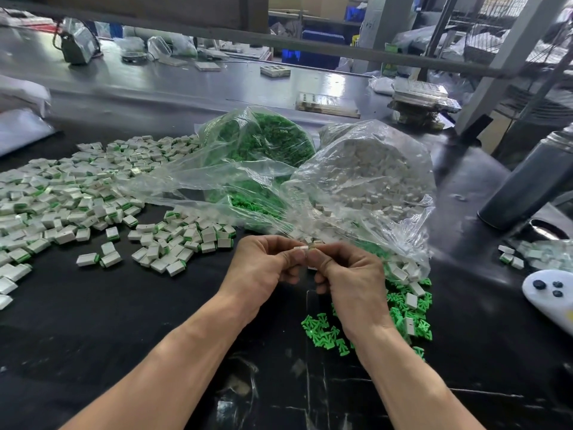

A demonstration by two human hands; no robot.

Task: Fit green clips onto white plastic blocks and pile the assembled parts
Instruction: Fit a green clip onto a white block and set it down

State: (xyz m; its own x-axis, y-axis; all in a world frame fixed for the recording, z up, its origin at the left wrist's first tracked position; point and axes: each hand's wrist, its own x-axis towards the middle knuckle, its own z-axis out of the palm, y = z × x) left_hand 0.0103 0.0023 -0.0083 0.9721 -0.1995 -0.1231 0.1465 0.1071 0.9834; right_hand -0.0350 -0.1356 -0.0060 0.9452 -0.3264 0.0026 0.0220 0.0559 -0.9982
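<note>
My left hand (263, 268) and my right hand (347, 274) meet at the middle of the black table, fingertips together. Between them they pinch a small white plastic block (305, 248); whether a green clip is on it is hidden by my fingers. Loose green clips (325, 332) and a few white blocks lie on the table under and right of my right hand. A wide pile of assembled parts (93, 197), white with green edges, covers the left half of the table. Behind my hands stand a clear bag of green clips (263, 141) and a clear bag of white blocks (369, 172).
A dark cylindrical bottle (527, 181) stands at the right. A white controller (548, 293) lies at the right edge, with several parts (511, 257) beside it. Stacked trays (421, 97) and a metal frame rail (279, 43) are at the back.
</note>
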